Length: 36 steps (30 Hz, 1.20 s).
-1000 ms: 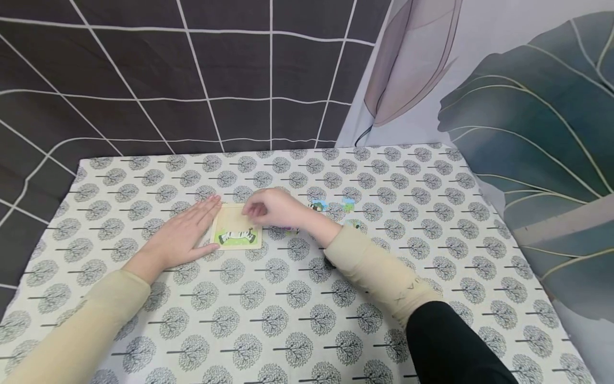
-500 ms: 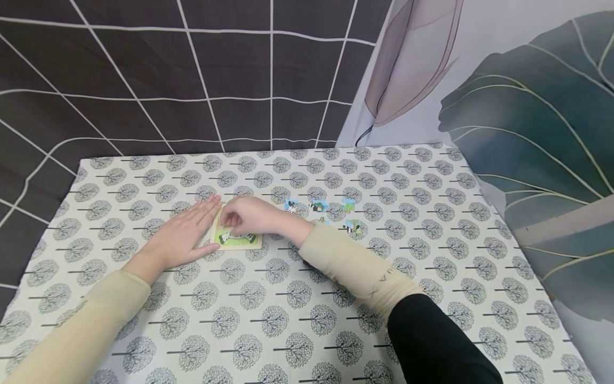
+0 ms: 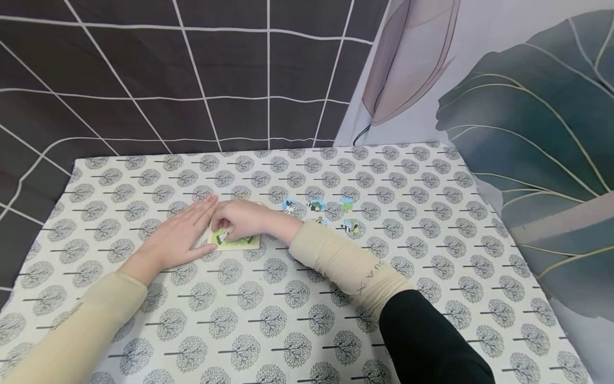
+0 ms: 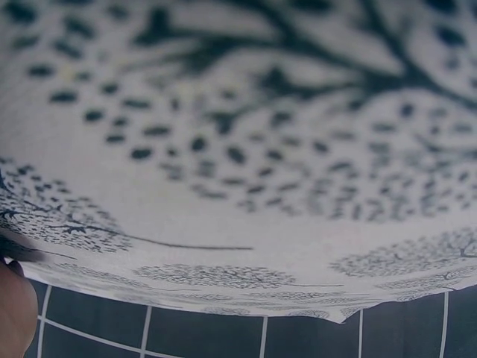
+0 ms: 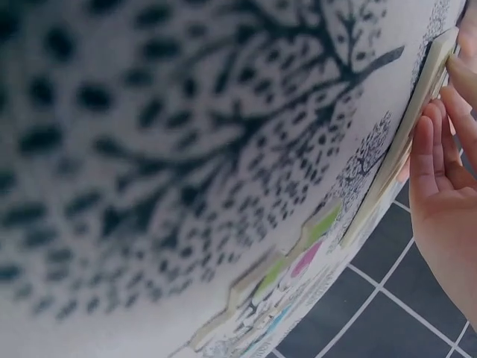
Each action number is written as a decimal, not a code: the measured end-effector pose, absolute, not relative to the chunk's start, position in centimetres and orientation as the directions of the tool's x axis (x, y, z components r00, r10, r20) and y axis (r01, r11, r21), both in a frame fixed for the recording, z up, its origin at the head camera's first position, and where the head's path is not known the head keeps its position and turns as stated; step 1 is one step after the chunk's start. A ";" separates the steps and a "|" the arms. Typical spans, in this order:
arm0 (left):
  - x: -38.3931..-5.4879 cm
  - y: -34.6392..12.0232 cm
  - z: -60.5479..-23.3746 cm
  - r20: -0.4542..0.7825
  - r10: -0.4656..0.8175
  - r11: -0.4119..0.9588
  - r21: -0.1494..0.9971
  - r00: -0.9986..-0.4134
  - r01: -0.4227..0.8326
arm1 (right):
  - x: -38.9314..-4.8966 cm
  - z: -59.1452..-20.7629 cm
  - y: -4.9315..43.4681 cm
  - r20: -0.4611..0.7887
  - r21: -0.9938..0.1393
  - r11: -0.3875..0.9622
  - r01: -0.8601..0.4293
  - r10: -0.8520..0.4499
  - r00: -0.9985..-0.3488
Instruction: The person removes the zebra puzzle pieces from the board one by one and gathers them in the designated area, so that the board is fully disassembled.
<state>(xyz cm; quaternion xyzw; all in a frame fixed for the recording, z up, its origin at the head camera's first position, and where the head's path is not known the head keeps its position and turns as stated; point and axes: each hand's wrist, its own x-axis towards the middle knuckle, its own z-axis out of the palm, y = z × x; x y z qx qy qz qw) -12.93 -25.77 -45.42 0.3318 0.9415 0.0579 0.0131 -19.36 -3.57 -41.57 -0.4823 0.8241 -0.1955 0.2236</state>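
A small square wooden puzzle board (image 3: 251, 246) with a green, zebra-patterned strip along its near edge lies on the table, left of the middle. My left hand (image 3: 172, 237) rests flat beside it, fingertips and thumb along its left edge. Above the board, my right hand (image 3: 240, 220) has its fingers curled, fingertips down at the board's left part. In the right wrist view, the fingers (image 5: 436, 142) touch the upright-looking wooden board (image 5: 391, 156); whatever lies between thumb and fingertips is hidden. The left wrist view shows mostly cloth and a bit of a finger (image 4: 15, 309).
Several loose puzzle pieces lie right of the board, among them a blue one (image 3: 289, 206), a green one (image 3: 346, 205) and a black-and-white one (image 3: 350, 226). A tree-patterned cloth (image 3: 268, 320) covers the table. A dark gridded curtain (image 3: 230, 69) hangs behind its far edge.
My right hand has moved left and slightly down over the board, reaching its left part and uncovering loose pieces on the right. My left hand stays at the board's left edge.
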 end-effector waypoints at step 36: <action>-13.1 -26.0 -45.5 -0.005 0.612 0.781 0.163 -0.791 0.603 | -18.7 -41.1 -3.5 -0.092 -0.597 0.418 -0.685 -0.884 -0.458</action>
